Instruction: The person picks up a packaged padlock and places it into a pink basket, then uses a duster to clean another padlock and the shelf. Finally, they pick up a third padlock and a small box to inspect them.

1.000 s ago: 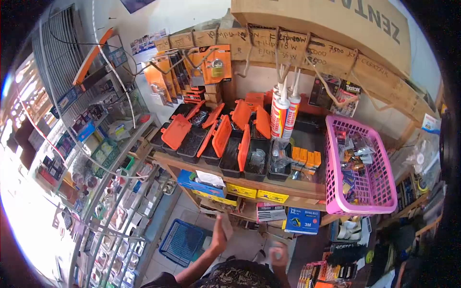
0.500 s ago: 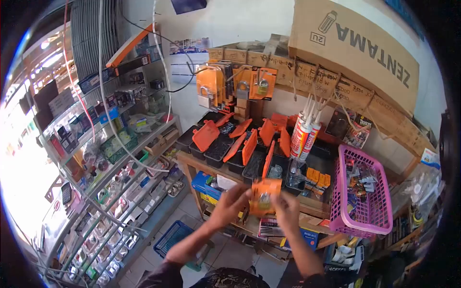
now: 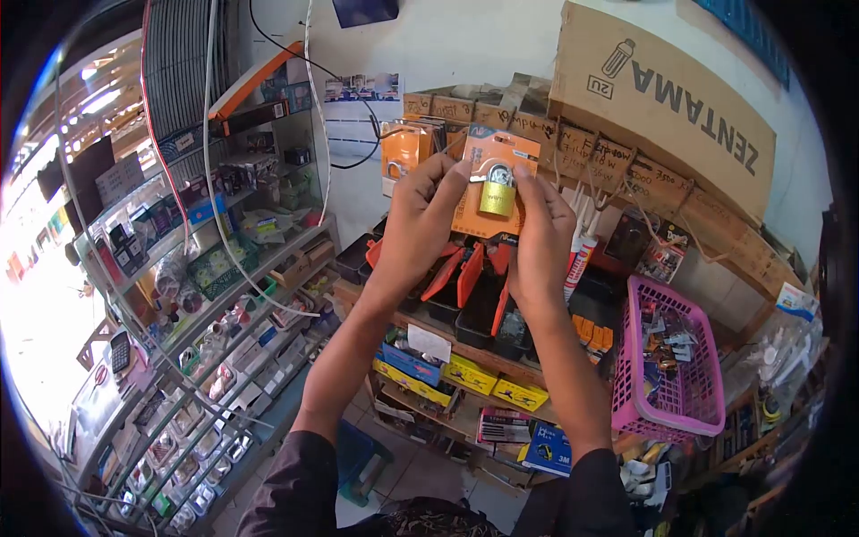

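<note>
A brass-coloured padlock (image 3: 497, 199) on an orange card is held up in front of the wall hooks. My left hand (image 3: 425, 208) pinches the card's left edge, thumb on the front. On the right edge, my right hand (image 3: 540, 234) grips the same card, with its thumb beside the shackle. Behind my left hand, more orange padlock packs (image 3: 403, 150) hang from the wooden rail. Below the hands, black bins with orange lids (image 3: 467, 276) stand on the wooden shelf, partly hidden by my forearms.
A pink basket (image 3: 628, 367) of small packets stands at the right. Sealant tubes (image 3: 580, 261) stand behind my right hand. Yellow boxes (image 3: 470, 374) sit on the lower shelf. Glass shelving with goods lines the left, crossed by a hanging white cable (image 3: 211, 161).
Both hands have raised the carded padlock from in front of the bins up to the hanging packs. It now appears sharper, and my arms reach farther forward.
</note>
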